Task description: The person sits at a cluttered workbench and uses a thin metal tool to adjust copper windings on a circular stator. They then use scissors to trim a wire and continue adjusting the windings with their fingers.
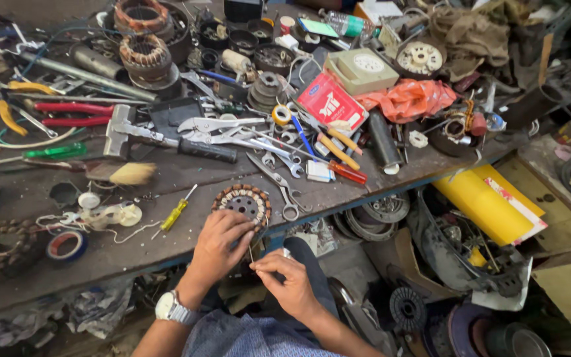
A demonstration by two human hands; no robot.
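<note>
Soft, even daylight falls on the workbench (166,172), with only faint shadows beside the tools. Below the bench edge it turns dim. Detail is slightly soft, and lines bend at the frame corners, wide-lens style

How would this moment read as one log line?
left hand: holds round copper-wound stator at bench edge | right hand: pinches thin wire | yellow-handled screwdriver nearby
</note>
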